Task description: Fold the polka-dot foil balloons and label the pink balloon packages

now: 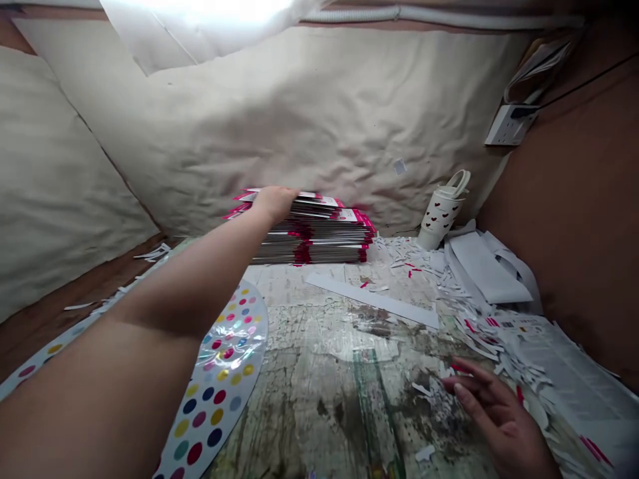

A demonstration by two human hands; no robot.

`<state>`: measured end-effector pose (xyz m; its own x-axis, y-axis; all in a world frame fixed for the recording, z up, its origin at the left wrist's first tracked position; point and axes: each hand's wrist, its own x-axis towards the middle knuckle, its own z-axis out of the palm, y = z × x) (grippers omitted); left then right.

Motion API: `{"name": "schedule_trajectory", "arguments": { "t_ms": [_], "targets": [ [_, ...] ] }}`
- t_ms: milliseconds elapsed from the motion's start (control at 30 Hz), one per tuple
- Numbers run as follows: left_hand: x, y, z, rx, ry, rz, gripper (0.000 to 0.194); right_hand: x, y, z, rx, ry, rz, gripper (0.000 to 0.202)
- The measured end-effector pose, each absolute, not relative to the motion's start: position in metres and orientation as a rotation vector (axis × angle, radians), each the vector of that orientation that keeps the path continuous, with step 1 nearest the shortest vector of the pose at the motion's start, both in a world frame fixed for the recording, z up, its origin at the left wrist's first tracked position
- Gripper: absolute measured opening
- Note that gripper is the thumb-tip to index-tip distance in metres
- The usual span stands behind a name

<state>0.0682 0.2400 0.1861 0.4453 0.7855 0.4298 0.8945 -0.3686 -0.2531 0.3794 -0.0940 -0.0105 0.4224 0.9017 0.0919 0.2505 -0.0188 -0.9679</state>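
OK | L hand (274, 203) atop card stack (332, 234), 12 o'clk, grip: can't tell | R hand (502, 414) 4 o'clk, loose, nothing held | prob stiff, slick; take by edges

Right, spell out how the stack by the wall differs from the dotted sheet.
The stack rises in many thin layers, while the dotted sheet lies flat. The stack shows pinkish-red markings; the dotted sheet, multicoloured dots. The left hand is at the stack; no hand is at the dotted sheet. Both show white.
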Motion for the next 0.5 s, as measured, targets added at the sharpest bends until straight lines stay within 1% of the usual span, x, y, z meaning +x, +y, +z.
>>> {"name": "schedule_trajectory", "arguments": {
  "t_ms": [100,133,200,233,267,333,367,433,500],
  "targets": [
    [0.048,0.237,0.182,-2.153,-1.536,-0.400,0.048,0.379,-0.097,-0.019,-1.609,-1.079,0.723,0.046],
    [0.041,0.224,0.180,-2.125,-1.568,-0.422,0.048,0.379,-0.098,-0.021,-1.626,-1.095,0.725,0.046],
    [0.026,0.180,0.170,-2.195,-1.674,-0.303,0.043,0.378,-0.099,-0.024,-1.647,-1.128,0.726,0.047],
    [0.018,0.150,0.162,-2.317,-1.783,-0.077,0.041,0.377,-0.099,-0.026,-1.655,-1.145,0.739,0.047],
    [0.009,0.116,0.151,-2.496,-1.887,0.271,0.042,0.375,-0.099,-0.027,-1.663,-1.158,0.757,0.047],
    [-0.011,0.046,0.123,-2.682,-1.936,0.588,0.032,0.372,-0.099,-0.028,-1.677,-1.184,0.801,0.044],
    [-0.022,0.013,0.107,-2.731,-1.957,0.681,0.033,0.369,-0.099,-0.028,-1.679,-1.201,0.818,0.043],
    [-0.046,-0.043,0.078,-2.742,-2.031,0.721,0.055,0.363,-0.098,-0.029,-1.670,-1.252,0.832,0.040],
    [-0.068,-0.079,0.057,-2.679,-2.193,0.699,0.067,0.355,-0.098,-0.029,-1.648,-1.323,0.846,0.038]
  ]
}}
